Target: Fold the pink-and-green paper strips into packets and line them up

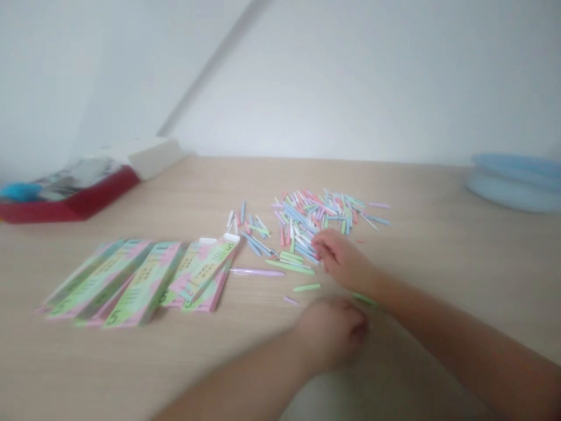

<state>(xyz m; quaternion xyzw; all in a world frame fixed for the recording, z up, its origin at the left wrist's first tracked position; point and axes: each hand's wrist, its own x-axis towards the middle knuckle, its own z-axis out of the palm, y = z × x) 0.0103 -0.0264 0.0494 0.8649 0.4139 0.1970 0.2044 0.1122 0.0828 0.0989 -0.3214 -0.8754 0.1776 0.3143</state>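
Observation:
A heap of pastel pen parts (302, 219), in pink, blue, green, white and purple, lies in the middle of the table. My right hand (342, 257) is at the heap's near right edge, fingers curled inward; whatever they grip is hidden. Closer to me, my left hand (331, 333) is closed and blurred, its contents out of sight. Beneath my right wrist lies a green piece (363, 299). A green pen part (307, 287) and a small purple piece (290, 300) rest left of my hands. A longer purple pen (258, 272) lies farther left.
Several narrow pink-and-green boxes (144, 280) marked 5 overlap at left. A red tray (87, 202) with assorted items stands at the far left, a white box (155, 156) beside it. Blue round objects (517, 181) sit at the right against the wall.

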